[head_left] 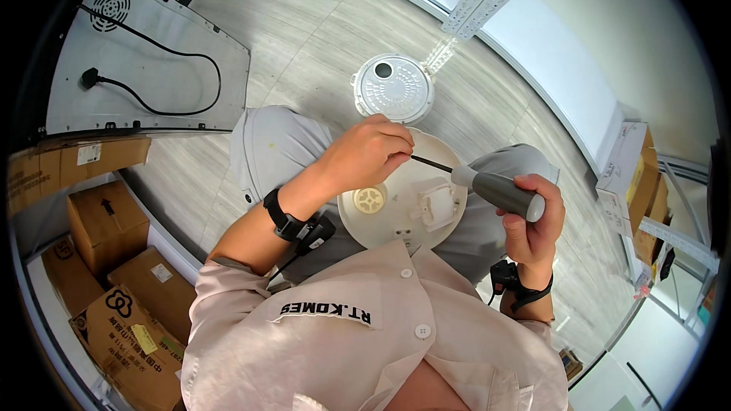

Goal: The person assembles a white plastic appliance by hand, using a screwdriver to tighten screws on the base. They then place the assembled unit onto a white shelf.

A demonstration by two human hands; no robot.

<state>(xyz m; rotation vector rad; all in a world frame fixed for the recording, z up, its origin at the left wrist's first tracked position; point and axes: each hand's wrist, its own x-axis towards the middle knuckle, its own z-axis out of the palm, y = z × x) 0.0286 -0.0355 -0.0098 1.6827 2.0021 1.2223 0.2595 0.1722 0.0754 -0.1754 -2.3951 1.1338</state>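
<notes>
My right hand (pixel 537 217) is wrapped round the grey handle of a screwdriver (pixel 499 192), whose thin dark shaft points left. At the shaft's end my left hand (pixel 371 151) is closed in a pinch; its fingertips meet the tip, and whatever lies between them is hidden. Below both hands a round white plastic housing (pixel 400 230) rests on my lap, its inner side up. It carries a cream spoked disc (pixel 370 199) at the left and a white boxy part (pixel 438 208) at the right. My left hand covers some of its far rim.
On the floor beyond my lap lies a round white ribbed cover (pixel 394 91) with a dark round hole. A metal case (pixel 175 38) with a black power cord (pixel 217 80) stands far left. Cardboard boxes (pixel 106 224) fill the left side; a white shelf post (pixel 487 0) rises behind.
</notes>
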